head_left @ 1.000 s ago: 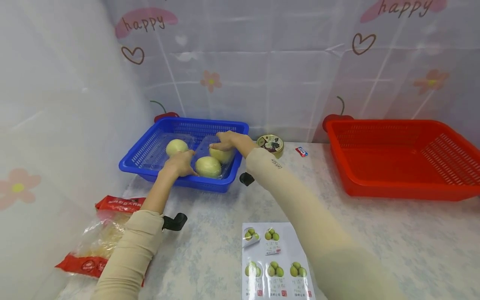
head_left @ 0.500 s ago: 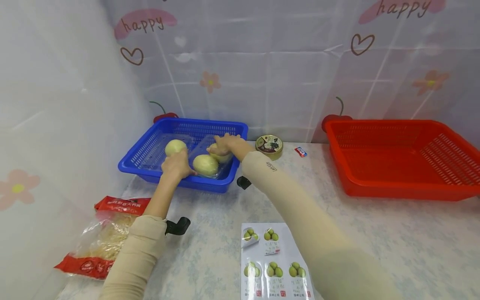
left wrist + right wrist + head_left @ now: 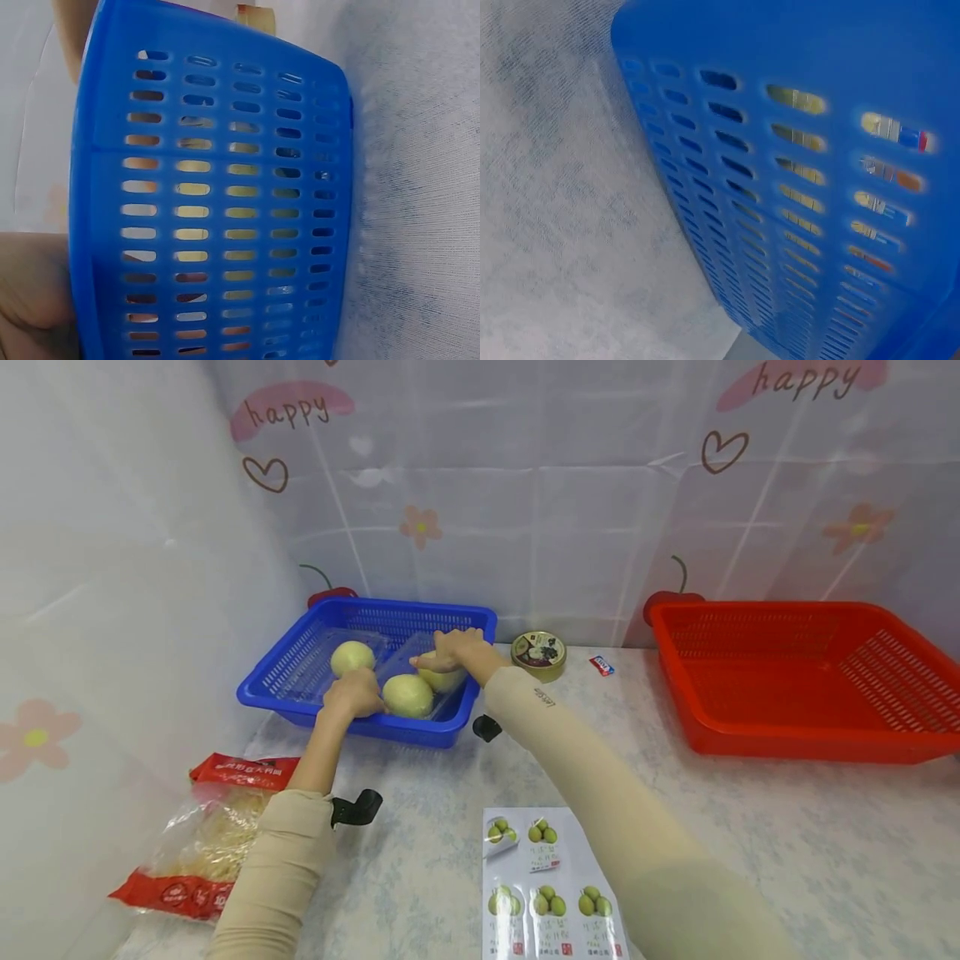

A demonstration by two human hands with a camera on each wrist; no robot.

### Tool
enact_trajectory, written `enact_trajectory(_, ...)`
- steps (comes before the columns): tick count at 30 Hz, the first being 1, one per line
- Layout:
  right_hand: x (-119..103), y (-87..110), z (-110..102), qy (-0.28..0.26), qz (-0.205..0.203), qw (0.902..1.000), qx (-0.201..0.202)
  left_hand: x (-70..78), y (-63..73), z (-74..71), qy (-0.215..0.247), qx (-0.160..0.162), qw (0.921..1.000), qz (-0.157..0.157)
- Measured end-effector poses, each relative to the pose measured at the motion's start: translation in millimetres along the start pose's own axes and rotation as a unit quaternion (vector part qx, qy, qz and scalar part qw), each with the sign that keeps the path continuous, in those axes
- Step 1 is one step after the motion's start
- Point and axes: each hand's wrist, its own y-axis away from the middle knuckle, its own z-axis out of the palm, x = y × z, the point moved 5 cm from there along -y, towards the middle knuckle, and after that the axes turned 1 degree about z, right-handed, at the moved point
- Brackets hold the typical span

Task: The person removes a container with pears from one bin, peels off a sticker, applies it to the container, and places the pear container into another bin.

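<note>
In the head view, a blue perforated basket [image 3: 270, 696] holds clear plastic boxes with several pale yellow-green round fruits. My left hand [image 3: 354, 695] reaches over its near rim, between the left fruit [image 3: 352, 657] and the near-middle fruit [image 3: 407, 696]. Its fingertips are hidden behind the hand. My right hand [image 3: 455, 650] comes over the right rim, with the thumb stretched above the right fruit [image 3: 441, 680]. The other fingers bend down out of sight inside. Both wrist views mostly face the basket's slotted walls; part of the left hand [image 3: 34, 292] shows beyond the rim.
A red plastic basket [image 3: 806, 740] stands on the right. Behind the right forearm are a round tin [image 3: 538, 655] and a small wrapped candy [image 3: 602, 666]. A red-ended pasta bag [image 3: 221, 835] lies at left; a sticker sheet [image 3: 551, 868] lies in front.
The near-middle fruit and its plastic box have shifted slightly left toward my left hand. My left hand has turned so its back faces me more; my right hand has edged left.
</note>
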Motion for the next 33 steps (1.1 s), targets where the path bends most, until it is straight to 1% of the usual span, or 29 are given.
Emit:
enact_trajectory(3, 0, -0.2, 0, -0.005, 0.0, 1.0, -0.004, -1.2, 0.6, -0.9, 0.024, -0.002, 0.9996, 0.017)
enact_trajectory(5, 1, -1.6, 1, -0.019, 0.0, 0.9998, -0.004, -1.6, 1.6, -0.9, 0.039, -0.002, 0.999, 0.023)
enact_trajectory(8, 4, -2.6, -3, -0.061, -0.01, 0.9981, 0.004, -0.1, 3.4, -1.5, 0.066, -0.006, 0.9973, 0.031)
enact_trajectory(10, 7, -2.3, -7, -0.089, -0.028, 0.9955, 0.015, 1.0, 3.4, -1.6, 0.085, -0.011, 0.9956, 0.037)
enact_trajectory(13, 10, -2.5, -14, -0.109, -0.059, 0.9915, 0.039, 1.7, 4.1, -2.4, 0.103, -0.012, 0.9942, 0.029)
enact_trajectory(15, 13, -8.4, -17, -0.117, -0.074, 0.9888, 0.054, 0.4, 3.8, -2.4, 0.123, -0.013, 0.9922, 0.012)
enact_trajectory(16, 14, -7.0, -21, -0.122, -0.08, 0.9873, 0.062, -0.1, 4.3, -2.5, 0.137, -0.015, 0.9905, 0.003)
enact_trajectory(17, 19, -18.2, -19, -0.128, -0.089, 0.9846, 0.08, -1.0, 4.4, -2.4, 0.152, -0.015, 0.9883, -0.005)
enact_trajectory(19, 29, -35.1, -18, -0.144, -0.096, 0.9806, 0.091, -1.6, 4.7, -2.3, 0.198, -0.017, 0.9799, -0.016)
enact_trajectory(20, 34, -41.9, -18, -0.15, -0.099, 0.979, 0.096, -1.9, 4.8, -2.6, 0.223, -0.015, 0.9746, -0.019)
enact_trajectory(21, 39, -49.1, -18, -0.159, -0.11, 0.9743, 0.116, -1.8, 5.4, -3.4, 0.246, -0.01, 0.969, -0.02)
enact_trajectory(22, 42, -48.5, -21, -0.165, -0.111, 0.9727, 0.119, -1.9, 5.7, -4.3, 0.269, -0.004, 0.9629, -0.018)
enact_trajectory(23, 45, -52.4, -21, -0.171, -0.113, 0.9708, 0.124, -1.7, 6.1, -5.6, 0.291, 0.005, 0.9565, -0.014)
enact_trajectory(24, 44, -41.4, -27, -0.18, -0.109, 0.9707, 0.116, -1.3, 6.6, -7.4, 0.311, 0.016, 0.9502, -0.008)
enact_trajectory(26, 40, -18.6, -39, -0.194, -0.113, 0.9663, 0.127, -0.9, 7.9, -11.7, 0.339, 0.042, 0.9396, 0.005)
enact_trajectory(27, 38, -7.8, -43, -0.2, -0.116, 0.9641, 0.13, -0.3, 8.7, -13.8, 0.35, 0.053, 0.9353, 0.012)
enact_trajectory(28, 35, 5.8, -48, -0.204, -0.112, 0.9649, 0.122, 0.3, 9.7, -16.2, 0.356, 0.063, 0.9323, 0.018)
enact_trajectory(30, 34, 21.2, -53, -0.207, -0.121, 0.962, 0.13, 1.0, 11.5, -21.0, 0.355, 0.08, 0.9311, 0.03)
enact_trajectory(33, 35, 36.1, -54, -0.219, -0.122, 0.9592, 0.13, 1.1, 15.1, -28.5, 0.332, 0.103, 0.9365, 0.047)
